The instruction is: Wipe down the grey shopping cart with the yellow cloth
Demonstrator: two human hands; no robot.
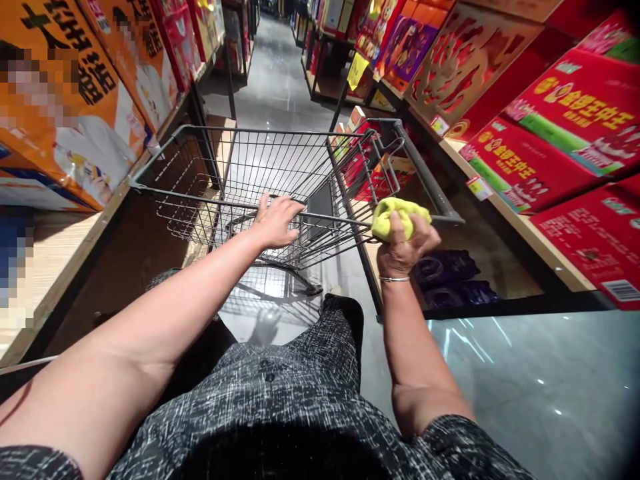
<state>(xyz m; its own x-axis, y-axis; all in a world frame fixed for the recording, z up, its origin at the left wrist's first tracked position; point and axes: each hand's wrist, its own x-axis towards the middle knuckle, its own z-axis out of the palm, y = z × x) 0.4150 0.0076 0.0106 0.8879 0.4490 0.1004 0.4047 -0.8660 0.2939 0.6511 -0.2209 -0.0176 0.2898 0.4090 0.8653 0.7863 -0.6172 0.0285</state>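
A grey wire shopping cart point(190, 143) stands in a store aisle in front of me. My left hand point(277, 221) rests on the cart's near rim with its fingers curled over the bar. My right hand point(403, 247) is closed round a bunched yellow cloth point(397, 217), held against the cart's right side near its handle bar point(425, 180). A thin bracelet sits on my right wrist. The basket of the cart looks empty.
Shelves with orange boxes point(65, 100) line the left side. Red gift boxes point(560, 127) fill the wooden shelves on the right, with dark packs point(450, 277) on the bottom shelf. A shiny grey floor point(525, 387) runs down the aisle to more shelves at the back.
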